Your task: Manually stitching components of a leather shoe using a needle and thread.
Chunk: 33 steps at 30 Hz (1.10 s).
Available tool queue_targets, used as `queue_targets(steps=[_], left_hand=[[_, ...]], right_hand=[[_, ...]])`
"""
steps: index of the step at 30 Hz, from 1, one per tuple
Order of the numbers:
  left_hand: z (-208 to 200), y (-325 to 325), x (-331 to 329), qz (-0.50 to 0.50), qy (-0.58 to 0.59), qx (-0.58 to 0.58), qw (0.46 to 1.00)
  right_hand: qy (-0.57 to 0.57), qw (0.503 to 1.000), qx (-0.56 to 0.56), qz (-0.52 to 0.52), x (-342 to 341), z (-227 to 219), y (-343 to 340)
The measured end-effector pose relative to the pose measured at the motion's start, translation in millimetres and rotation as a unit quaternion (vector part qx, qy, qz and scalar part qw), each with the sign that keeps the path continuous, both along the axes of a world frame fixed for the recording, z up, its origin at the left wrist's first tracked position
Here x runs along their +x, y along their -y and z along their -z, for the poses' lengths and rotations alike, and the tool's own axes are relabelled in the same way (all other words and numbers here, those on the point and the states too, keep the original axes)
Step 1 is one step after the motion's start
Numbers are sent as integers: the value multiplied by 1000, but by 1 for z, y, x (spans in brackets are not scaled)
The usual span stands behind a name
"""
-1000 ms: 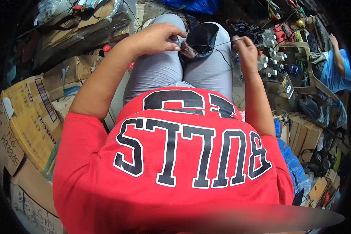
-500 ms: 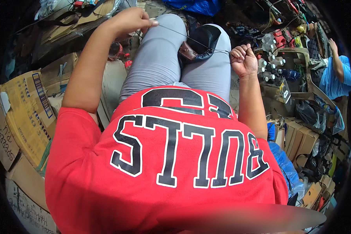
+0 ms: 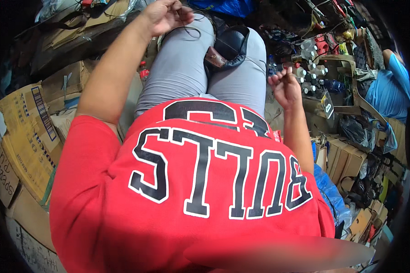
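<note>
Between my knees sits a black, rounded leather piece, like part of a shoe (image 3: 231, 45), with a brown leather section (image 3: 215, 58) on its near left side. A dark thread (image 3: 190, 30) hangs in slack loops by my left hand (image 3: 168, 18), which is raised over the left knee with its fingers curled round it. Off the right knee, my right hand (image 3: 286, 89) is lifted palm up, thumb and forefinger pinched together. A thin strand runs from the leather piece toward that hand; its end at the fingertips is hard to make out.
Flattened cardboard boxes (image 3: 25, 136) lie on the left. To the right are several bottles (image 3: 310, 68), a brown chair-like frame (image 3: 357, 86) and stacked cartons (image 3: 344, 159). A person in a blue shirt (image 3: 387, 93) is at the far right. Blue plastic (image 3: 228, 7) lies beyond my knees.
My left hand has moved right and away from me, and its thread has gone from taut to looped. My right hand has dropped slightly, its fist loosening into a pinch with the forefinger raised.
</note>
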<state>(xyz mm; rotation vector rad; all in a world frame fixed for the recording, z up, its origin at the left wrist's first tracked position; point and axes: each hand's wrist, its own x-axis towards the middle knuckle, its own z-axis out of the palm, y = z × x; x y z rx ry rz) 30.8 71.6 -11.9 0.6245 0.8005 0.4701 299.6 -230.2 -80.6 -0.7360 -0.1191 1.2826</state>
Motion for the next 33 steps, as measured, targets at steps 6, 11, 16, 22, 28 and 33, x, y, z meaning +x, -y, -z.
queue_targets(steps=[6, 11, 16, 22, 28, 33], left_hand=[[23, -30, -66, 16, -208, 624, 753], [-13, 118, 5, 282, -202, 709, 614], [-2, 107, 16, 310, -178, 724, 590], [0, 100, 21, 337, -129, 677, 642], [-7, 77, 33, 321, -122, 612, 713], [1, 71, 67, 281, -104, 657, 692]], right_hand=[[520, 797, -286, -110, 53, -12, 36], [629, 750, -70, -192, -32, -91, -84], [806, 538, -110, -221, -54, -110, -117], [646, 724, -149, -190, -46, -76, -103], [745, 648, -144, -73, -60, -82, -92], [597, 734, -151, -287, -67, -98, -75]])
